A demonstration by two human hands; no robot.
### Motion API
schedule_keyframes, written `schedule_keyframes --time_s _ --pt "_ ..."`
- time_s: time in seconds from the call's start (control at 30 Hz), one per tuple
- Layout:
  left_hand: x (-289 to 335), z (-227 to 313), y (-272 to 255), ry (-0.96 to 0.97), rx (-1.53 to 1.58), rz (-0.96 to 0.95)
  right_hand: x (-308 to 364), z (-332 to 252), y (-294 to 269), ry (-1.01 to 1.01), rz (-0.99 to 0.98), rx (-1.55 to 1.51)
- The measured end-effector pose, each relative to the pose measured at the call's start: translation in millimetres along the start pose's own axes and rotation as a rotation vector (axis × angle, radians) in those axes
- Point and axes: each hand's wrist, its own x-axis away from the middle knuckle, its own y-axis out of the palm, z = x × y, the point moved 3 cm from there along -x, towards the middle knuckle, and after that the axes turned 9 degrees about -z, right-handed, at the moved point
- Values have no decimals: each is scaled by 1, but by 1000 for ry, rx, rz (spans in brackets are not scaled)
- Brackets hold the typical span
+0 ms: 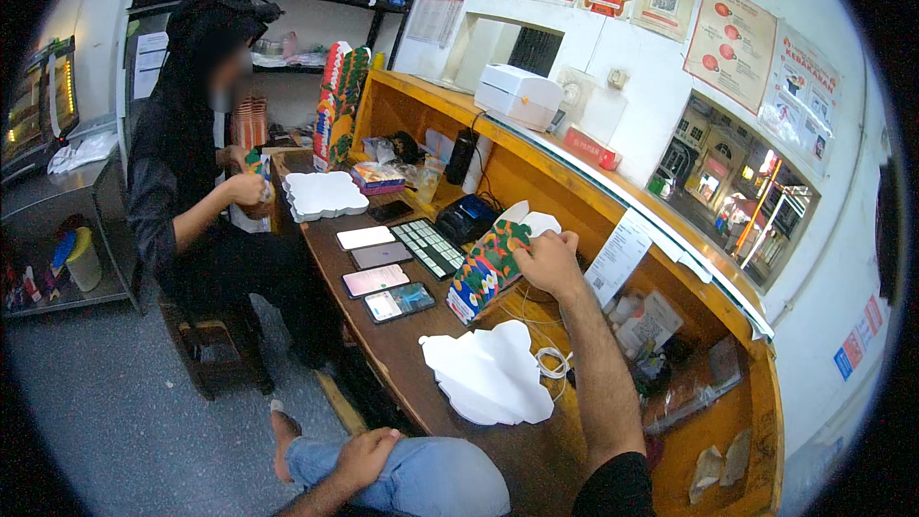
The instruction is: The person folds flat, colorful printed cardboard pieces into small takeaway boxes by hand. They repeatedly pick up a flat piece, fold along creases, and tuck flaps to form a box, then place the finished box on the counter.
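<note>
My right hand reaches over the desk, its fingers closed on the upper end of a stack of nested paper food boxes with a green, orange and blue pattern. The stack leans beside a keyboard. My left hand lies on my knee in light blue jeans, fingers stretched and holding nothing. In front of the stack, flat white cardboard blanks with wavy edges lie on the brown desk. Another pile of white blanks rests farther left, near a seated co-worker whose hands hold a small green-patterned piece.
Several phones lie beside the keyboard. A black card-reader-like device sits behind them. A tall stack of patterned boxes stands at the desk's far end. White cable coils near the blanks. A white printer tops the wooden ledge.
</note>
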Motion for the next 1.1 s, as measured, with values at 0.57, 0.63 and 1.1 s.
schedule_keyframes --time_s 0.57,0.63,1.1 --pt "2 11 -2 73 23 -21 -7 -3 22 -147 -229 60" --pt "2 10 -2 75 19 -18 -3 4 8 -225 -181 -98" --pt "5 13 -2 89 11 -17 38 25 -18 -370 -262 -577"
